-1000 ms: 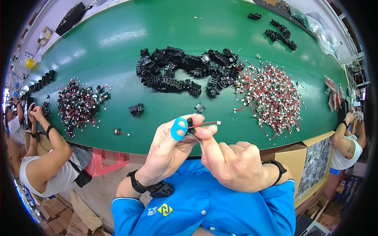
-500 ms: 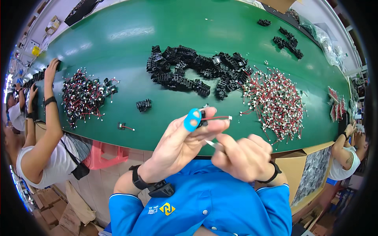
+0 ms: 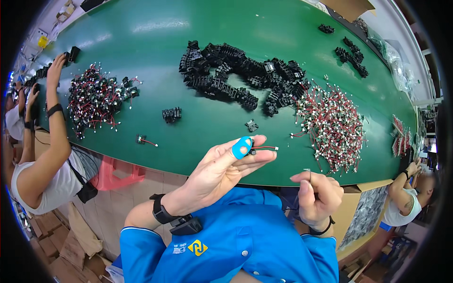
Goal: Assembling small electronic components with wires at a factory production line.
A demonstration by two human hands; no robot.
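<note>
A long green desk [image 3: 155,23] fills the upper part of the view, its near edge curving from left to right above a tiled floor [image 3: 141,181]. In the middle of the desk lies a heap of black parts [image 3: 236,75]. To its right is a wide pile of red wires [image 3: 332,125] with small white ends. A second, darker pile of wired parts [image 3: 94,96] lies at the left, with a small black block [image 3: 171,114] and a single wired piece [image 3: 141,139] near the desk's front edge. Another lone black part [image 3: 251,125] sits between the heap and the near edge. More black parts [image 3: 351,56] lie far off toward the right end of the desk.

The left hand [image 3: 222,167] is raised in front of the desk edge, palm up, its fingers closed together on a small black part with a red wire [image 3: 259,148]. A blue cap [image 3: 241,147] covers one fingertip just beside that part. The right hand [image 3: 318,195] is lower and to the right, well apart from the left, thumb and forefinger pinched on a thin wire [image 3: 309,175] that stands up from them.

At the left a person [image 3: 42,165] in a white top reaches an arm onto the desk. Below them stands a red stool [image 3: 113,172], with cardboard boxes [image 3: 52,231] on the floor. Another person [image 3: 406,203] sits at the right, beside a cardboard box [image 3: 368,212] under the desk's edge.
</note>
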